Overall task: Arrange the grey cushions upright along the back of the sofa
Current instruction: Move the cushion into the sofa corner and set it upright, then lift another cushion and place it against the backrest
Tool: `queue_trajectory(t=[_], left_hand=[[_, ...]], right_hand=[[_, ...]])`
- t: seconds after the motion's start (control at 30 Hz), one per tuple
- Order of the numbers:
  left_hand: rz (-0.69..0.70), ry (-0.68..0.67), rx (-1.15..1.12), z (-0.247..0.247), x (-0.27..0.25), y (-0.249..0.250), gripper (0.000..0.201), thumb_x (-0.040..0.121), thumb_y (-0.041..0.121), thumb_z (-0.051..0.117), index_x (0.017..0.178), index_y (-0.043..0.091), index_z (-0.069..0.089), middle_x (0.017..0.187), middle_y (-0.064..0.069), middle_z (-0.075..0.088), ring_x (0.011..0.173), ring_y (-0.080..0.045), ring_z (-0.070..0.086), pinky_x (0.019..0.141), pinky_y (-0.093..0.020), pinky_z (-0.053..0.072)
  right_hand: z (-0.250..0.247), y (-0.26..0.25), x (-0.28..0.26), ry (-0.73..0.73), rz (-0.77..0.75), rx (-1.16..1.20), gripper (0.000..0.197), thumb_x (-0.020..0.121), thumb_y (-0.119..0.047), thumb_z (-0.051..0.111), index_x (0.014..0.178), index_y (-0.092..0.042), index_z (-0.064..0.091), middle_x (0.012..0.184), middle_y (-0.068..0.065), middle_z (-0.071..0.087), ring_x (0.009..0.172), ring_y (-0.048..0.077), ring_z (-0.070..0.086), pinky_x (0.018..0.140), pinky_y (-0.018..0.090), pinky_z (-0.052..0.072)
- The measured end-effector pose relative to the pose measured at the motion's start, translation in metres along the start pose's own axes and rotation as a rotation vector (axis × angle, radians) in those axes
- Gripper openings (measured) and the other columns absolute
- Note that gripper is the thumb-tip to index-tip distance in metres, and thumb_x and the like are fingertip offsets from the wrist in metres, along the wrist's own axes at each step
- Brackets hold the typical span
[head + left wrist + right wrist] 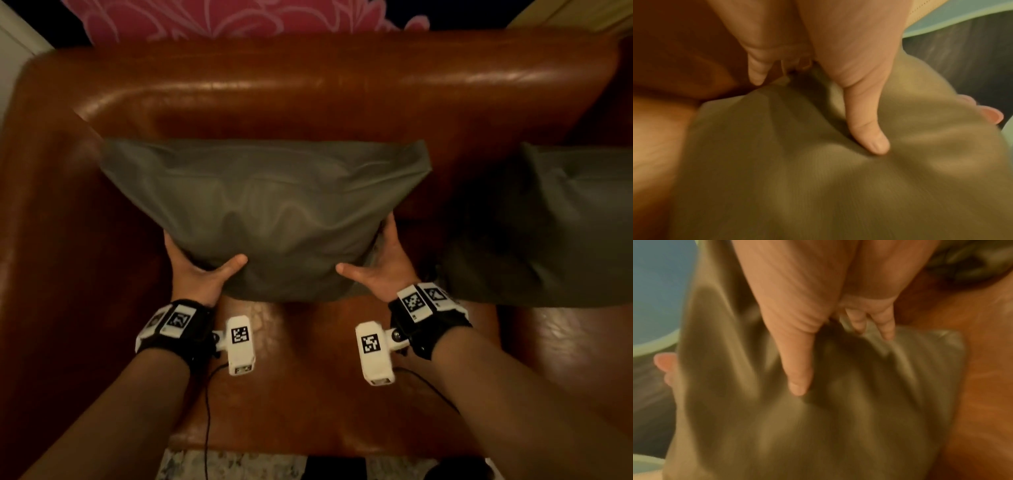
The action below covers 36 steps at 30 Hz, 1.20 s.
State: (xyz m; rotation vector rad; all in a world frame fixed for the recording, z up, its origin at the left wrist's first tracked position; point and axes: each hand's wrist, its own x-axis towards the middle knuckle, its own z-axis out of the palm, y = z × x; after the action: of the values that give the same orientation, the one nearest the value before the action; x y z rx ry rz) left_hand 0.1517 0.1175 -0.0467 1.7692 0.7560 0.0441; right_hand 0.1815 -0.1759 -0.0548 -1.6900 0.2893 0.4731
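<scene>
Head view: grey cushion [263,209] gripped between both hands' fingers [176,255] (thumbs on top)

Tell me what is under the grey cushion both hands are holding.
Below the held grey fabric cushion the brown leather sofa seat shows at its near edge. The left hand and right hand grip its lower corners, fingers hidden behind. The seat directly beneath is covered.

The sofa [308,85] is glossy, smooth brown leather with bright highlights, while both grey cushions, the near one [260,205] and the right one [555,226], are matt, finely woven, creased cloth.
</scene>
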Motion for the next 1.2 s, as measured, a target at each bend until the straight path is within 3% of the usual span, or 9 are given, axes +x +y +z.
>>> queue_trajectory(t=[0.2, 0.33, 0.47, 0.53, 0.7, 0.83, 0.97, 1.1, 1.2], left_hand=[[-0.164, 0.047, -0.074, 0.053, -0.092, 0.004, 0.097, 0.090, 0.015, 0.069, 0.159, 0.030, 0.003, 0.161, 0.000, 0.030, 0.139, -0.013, 0.040, 0.109, -0.032, 0.036], [-0.332, -0.119, 0.116, 0.128, -0.166, -0.005, 0.081, 0.087, 0.023, 0.073, 0.153, 0.030, 0.026, 0.151, 0.001, 0.041, 0.133, -0.020, 0.047, 0.107, -0.045, 0.042], [-0.349, -0.375, 0.256, 0.224, -0.226, -0.002, 0.025, 0.085, 0.009, 0.073, 0.098, 0.028, 0.065, 0.118, -0.007, 0.067, 0.117, -0.031, 0.062, 0.100, -0.049, 0.050], [-0.305, -0.422, 0.283, 0.270, -0.249, 0.014, 0.022, 0.086, 0.006, 0.072, 0.101, 0.020, 0.067, 0.106, -0.004, 0.068, 0.113, -0.031, 0.063, 0.100, -0.046, 0.050], [-0.214, -0.407, 0.234, 0.348, -0.268, 0.059, 0.073, 0.069, 0.020, 0.086, 0.133, 0.007, 0.055, 0.123, -0.010, 0.064, 0.115, -0.025, 0.061, 0.100, -0.035, 0.046], [-0.118, -0.305, 0.165, 0.379, -0.260, 0.082, 0.106, 0.066, 0.007, 0.089, 0.152, 0.013, 0.028, 0.141, -0.002, 0.046, 0.129, -0.020, 0.048, 0.102, -0.033, 0.043], [0.014, -0.354, 0.213, 0.400, -0.239, 0.082, 0.138, 0.043, 0.017, 0.099, 0.153, 0.017, 0.017, 0.149, 0.007, 0.037, 0.136, -0.011, 0.039, 0.116, -0.037, 0.034], [0.032, -0.277, 0.302, 0.417, -0.223, 0.070, 0.150, 0.024, 0.057, 0.095, 0.150, 0.027, 0.018, 0.149, 0.005, 0.044, 0.136, -0.014, 0.045, 0.115, -0.040, 0.036], [0.071, -0.208, 0.234, 0.425, -0.205, 0.071, 0.135, 0.041, 0.029, 0.099, 0.151, 0.020, 0.021, 0.147, 0.001, 0.045, 0.133, -0.012, 0.045, 0.113, -0.030, 0.033]], right_hand=[[-0.082, 0.025, -0.046, -0.027, 0.287, -0.113, 0.085, 0.085, -0.015, 0.077, 0.156, -0.012, 0.032, 0.151, 0.012, 0.048, 0.137, 0.019, 0.048, 0.094, 0.014, 0.040], [-0.168, 0.080, -0.080, -0.048, 0.416, -0.195, 0.060, 0.083, -0.029, 0.079, 0.137, -0.012, 0.058, 0.122, 0.004, 0.069, 0.118, 0.023, 0.064, 0.103, 0.036, 0.050], [-0.283, 0.133, -0.108, 0.034, 0.541, -0.171, 0.043, 0.083, -0.026, 0.079, 0.121, -0.012, 0.066, 0.089, 0.001, 0.070, 0.093, 0.026, 0.070, 0.095, 0.045, 0.056], [-0.341, 0.141, -0.118, 0.085, 0.548, -0.168, 0.040, 0.086, -0.021, 0.076, 0.120, -0.004, 0.065, 0.088, 0.007, 0.071, 0.087, 0.028, 0.069, 0.091, 0.045, 0.057], [-0.451, 0.110, -0.118, 0.264, 0.328, -0.273, 0.045, 0.083, -0.030, 0.078, 0.119, -0.007, 0.066, 0.116, 0.010, 0.071, 0.105, 0.021, 0.065, 0.093, 0.030, 0.049], [-0.486, 0.082, -0.092, 0.364, 0.161, -0.076, 0.089, 0.078, -0.011, 0.083, 0.150, -0.004, 0.032, 0.141, 0.010, 0.056, 0.125, 0.019, 0.055, 0.084, 0.008, 0.046], [-0.494, 0.083, -0.058, 0.319, 0.074, -0.041, 0.113, 0.065, -0.011, 0.091, 0.155, -0.013, 0.022, 0.145, 0.001, 0.049, 0.130, 0.014, 0.050, 0.113, 0.034, 0.042], [-0.477, 0.090, -0.036, 0.382, 0.020, -0.141, 0.131, 0.049, -0.035, 0.096, 0.153, -0.014, 0.019, 0.150, 0.001, 0.042, 0.137, 0.016, 0.044, 0.120, 0.033, 0.032], [-0.468, 0.091, -0.028, 0.423, 0.006, -0.131, 0.143, 0.035, -0.060, 0.088, 0.153, -0.021, 0.018, 0.152, 0.001, 0.040, 0.140, 0.018, 0.042, 0.121, 0.039, 0.032]])
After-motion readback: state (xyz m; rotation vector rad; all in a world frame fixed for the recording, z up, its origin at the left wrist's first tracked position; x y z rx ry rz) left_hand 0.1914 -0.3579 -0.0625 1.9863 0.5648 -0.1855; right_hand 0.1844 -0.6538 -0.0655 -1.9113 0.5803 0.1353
